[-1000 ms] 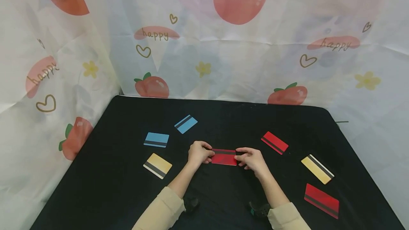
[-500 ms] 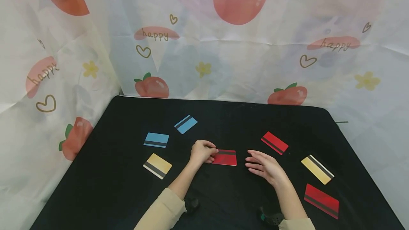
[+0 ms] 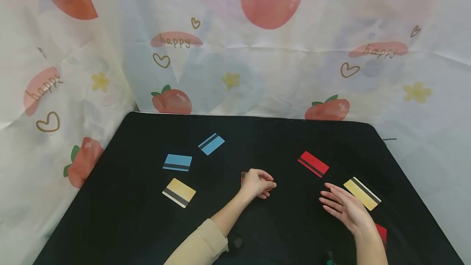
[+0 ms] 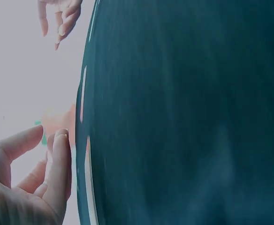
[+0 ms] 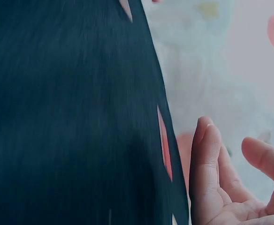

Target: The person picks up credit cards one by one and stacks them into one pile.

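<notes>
Nearest us, a tan sleeve covers the left forearm, while the right forearm rises bare from the bottom edge. Beside the right wrist we see part of a red card; the arm hides the rest.

The right hand is spread, its fingers long and slightly apart, with nothing in its grasp. In the right wrist view, we find its thumb standing well away from the fingers. From the head view it overlaps the edge of a yellow card, though we cannot tell whether they touch.

The left hand is loosely bent and relaxed, and the left wrist view shows us a gap between thumb and fingertips, with nothing pinched there. It covers most of the middle red card, whose left end peeks out; we cannot tell whether the hand touches it.

Off to the left lies another yellow card, with a blue card just beyond. Farther back on the black table we see a third red card, right of centre, and a second blue card. Behind everything hangs a fruit-patterned cloth.
</notes>
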Action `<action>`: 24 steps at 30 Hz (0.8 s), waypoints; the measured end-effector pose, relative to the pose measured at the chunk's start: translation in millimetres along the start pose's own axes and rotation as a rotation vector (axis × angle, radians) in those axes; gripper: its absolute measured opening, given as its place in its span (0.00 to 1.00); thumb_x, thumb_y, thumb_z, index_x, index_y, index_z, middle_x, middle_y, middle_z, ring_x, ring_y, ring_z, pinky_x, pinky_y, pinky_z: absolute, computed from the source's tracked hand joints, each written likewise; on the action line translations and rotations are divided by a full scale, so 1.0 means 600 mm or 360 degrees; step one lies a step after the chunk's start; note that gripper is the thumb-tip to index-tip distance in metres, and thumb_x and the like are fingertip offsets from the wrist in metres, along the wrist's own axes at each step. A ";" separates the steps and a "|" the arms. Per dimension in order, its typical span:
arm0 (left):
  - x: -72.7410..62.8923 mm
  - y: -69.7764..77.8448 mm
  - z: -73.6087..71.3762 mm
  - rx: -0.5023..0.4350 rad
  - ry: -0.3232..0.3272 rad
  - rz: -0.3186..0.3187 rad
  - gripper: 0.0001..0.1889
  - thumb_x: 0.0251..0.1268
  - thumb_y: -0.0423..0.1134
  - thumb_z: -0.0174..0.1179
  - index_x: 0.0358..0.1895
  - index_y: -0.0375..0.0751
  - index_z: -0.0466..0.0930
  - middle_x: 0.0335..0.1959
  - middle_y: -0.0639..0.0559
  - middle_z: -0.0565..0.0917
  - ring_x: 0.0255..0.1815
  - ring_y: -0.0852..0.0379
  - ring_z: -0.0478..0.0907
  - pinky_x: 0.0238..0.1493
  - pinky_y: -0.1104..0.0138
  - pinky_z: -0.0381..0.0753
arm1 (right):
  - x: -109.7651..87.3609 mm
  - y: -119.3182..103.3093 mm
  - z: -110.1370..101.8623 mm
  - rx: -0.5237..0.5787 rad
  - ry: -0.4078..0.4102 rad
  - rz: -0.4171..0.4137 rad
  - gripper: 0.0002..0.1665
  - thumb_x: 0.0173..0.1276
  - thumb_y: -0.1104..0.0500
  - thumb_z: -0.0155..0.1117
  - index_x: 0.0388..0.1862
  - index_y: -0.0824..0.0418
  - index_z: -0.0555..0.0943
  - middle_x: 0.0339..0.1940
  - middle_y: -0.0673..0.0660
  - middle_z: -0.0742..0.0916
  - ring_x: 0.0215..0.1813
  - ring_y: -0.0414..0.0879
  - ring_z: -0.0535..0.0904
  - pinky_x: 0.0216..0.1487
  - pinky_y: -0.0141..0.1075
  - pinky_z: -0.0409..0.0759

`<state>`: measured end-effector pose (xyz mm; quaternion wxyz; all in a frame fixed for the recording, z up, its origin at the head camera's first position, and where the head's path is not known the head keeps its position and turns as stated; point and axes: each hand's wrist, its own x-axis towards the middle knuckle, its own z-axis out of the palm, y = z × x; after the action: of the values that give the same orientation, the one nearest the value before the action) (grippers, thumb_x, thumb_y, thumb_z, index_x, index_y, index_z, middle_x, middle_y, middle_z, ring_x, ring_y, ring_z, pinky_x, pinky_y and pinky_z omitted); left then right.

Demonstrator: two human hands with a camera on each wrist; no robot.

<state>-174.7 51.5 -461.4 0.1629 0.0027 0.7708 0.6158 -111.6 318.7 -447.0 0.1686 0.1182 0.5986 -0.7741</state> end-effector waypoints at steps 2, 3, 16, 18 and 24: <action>-0.001 0.003 0.016 -0.0011 -0.0021 0.0002 0.04 0.46 0.30 0.69 0.26 0.39 0.82 0.15 0.51 0.80 0.10 0.59 0.76 0.13 0.68 0.79 | -0.011 0.004 -0.019 0.0065 -0.0005 -0.0004 0.16 0.73 0.53 0.46 0.38 0.38 0.82 0.38 0.44 0.85 0.41 0.39 0.82 0.44 0.32 0.81; -0.001 0.006 0.024 -0.0012 -0.0026 0.0004 0.04 0.46 0.30 0.69 0.26 0.39 0.82 0.14 0.51 0.80 0.10 0.59 0.76 0.13 0.68 0.79 | -0.017 0.006 -0.029 0.0085 -0.0005 -0.0004 0.17 0.73 0.53 0.45 0.37 0.38 0.83 0.37 0.44 0.85 0.41 0.39 0.82 0.44 0.31 0.81; -0.010 0.021 0.118 -0.0023 -0.0154 -0.0074 0.05 0.45 0.30 0.70 0.25 0.41 0.82 0.14 0.52 0.81 0.12 0.54 0.78 0.13 0.67 0.79 | -0.082 0.024 -0.133 0.0296 0.0232 0.0184 0.09 0.67 0.50 0.56 0.32 0.41 0.83 0.35 0.46 0.86 0.40 0.41 0.83 0.45 0.37 0.82; -0.010 0.021 0.131 -0.0033 -0.0190 -0.0102 0.06 0.45 0.31 0.70 0.26 0.42 0.82 0.15 0.52 0.81 0.13 0.53 0.79 0.13 0.66 0.80 | -0.091 0.024 -0.148 0.0280 0.0313 0.0237 0.05 0.62 0.47 0.60 0.29 0.39 0.82 0.33 0.44 0.86 0.39 0.41 0.83 0.45 0.37 0.82; -0.009 0.021 0.161 -0.0099 -0.0416 -0.0121 0.09 0.49 0.32 0.68 0.36 0.41 0.83 0.19 0.49 0.82 0.16 0.52 0.80 0.15 0.65 0.81 | -0.106 0.034 -0.191 0.0264 0.0512 0.0297 0.05 0.57 0.45 0.64 0.31 0.36 0.77 0.29 0.42 0.85 0.36 0.41 0.84 0.46 0.38 0.82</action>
<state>-147.7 144.9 -466.4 0.2851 0.0487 0.7232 0.6271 -47.3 432.6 -469.6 0.1315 0.3089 0.5386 -0.7728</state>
